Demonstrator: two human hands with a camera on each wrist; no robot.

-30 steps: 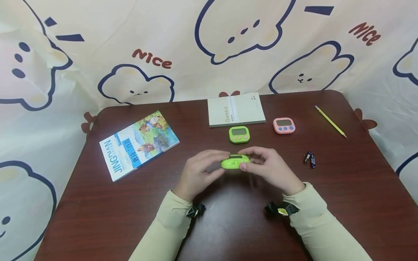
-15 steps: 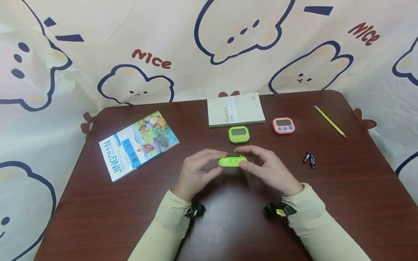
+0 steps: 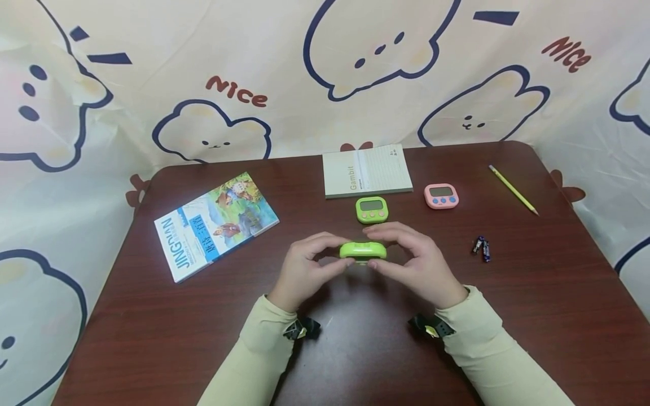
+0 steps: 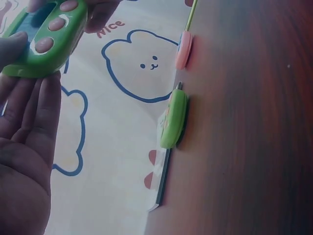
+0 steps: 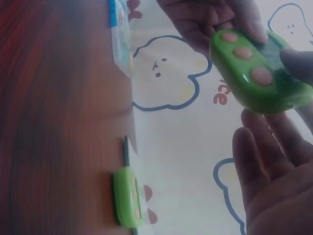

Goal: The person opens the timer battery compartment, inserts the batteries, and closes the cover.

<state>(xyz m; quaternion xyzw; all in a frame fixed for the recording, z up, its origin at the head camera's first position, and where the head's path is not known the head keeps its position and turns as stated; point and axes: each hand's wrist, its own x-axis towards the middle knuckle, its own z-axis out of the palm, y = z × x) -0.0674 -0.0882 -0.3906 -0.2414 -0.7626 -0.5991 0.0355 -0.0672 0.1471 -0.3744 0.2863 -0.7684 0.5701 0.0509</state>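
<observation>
Both hands hold a green digital timer (image 3: 363, 250) above the table, in front of the person. My left hand (image 3: 307, 269) pinches its left end between thumb and fingers, and my right hand (image 3: 425, 265) does the same at the right end. From the head only a smooth green edge and back show. Pink buttons and part of the grey screen of the timer (image 4: 51, 36) appear in the left wrist view, with a thumb over the screen. In the right wrist view the timer (image 5: 254, 73) shows the same face, a thumb at each side of its screen.
A second green timer (image 3: 372, 210) lies just beyond the hands, before a notebook (image 3: 368, 172). To its right are a pink timer (image 3: 441, 196), two small batteries (image 3: 486, 251) and a yellow pencil (image 3: 514, 190). A picture-covered book (image 3: 217, 226) lies on the left.
The held timer has been tipped over, so its screen, partly visible a second ago, is out of the head view. The right thumb has shifted to its lower edge.
</observation>
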